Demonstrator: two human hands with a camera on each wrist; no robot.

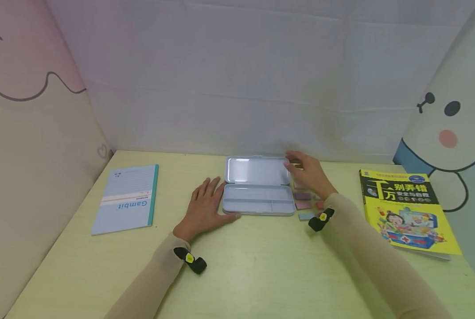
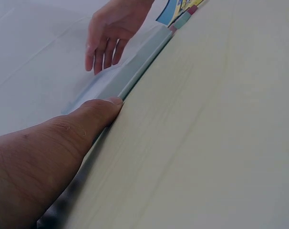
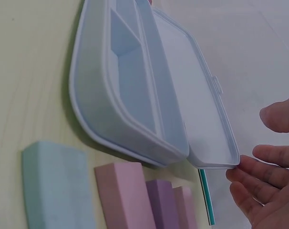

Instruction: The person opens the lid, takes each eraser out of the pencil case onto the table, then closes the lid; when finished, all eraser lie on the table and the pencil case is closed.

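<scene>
A pale blue pencil case [image 1: 258,199] [image 3: 130,90] lies open on the yellow-green desk, its lid [image 1: 255,170] [image 3: 197,109] tipped back and its tray empty. My left hand [image 1: 205,208] lies flat on the desk at the case's left end, thumb [image 2: 99,112] against the tray's front corner. My right hand [image 1: 306,173] hovers by the lid's right end with fingers [image 3: 259,174] relaxed and holding nothing. Several small erasers lie right of the case: a green one [image 3: 54,186], a pink one [image 3: 123,193] and a purple one [image 3: 162,202].
A light blue notebook [image 1: 126,198] lies at the left of the desk. A yellow picture book [image 1: 406,209] lies at the right. Fabric walls close in the back and both sides. The desk's front edge is near me.
</scene>
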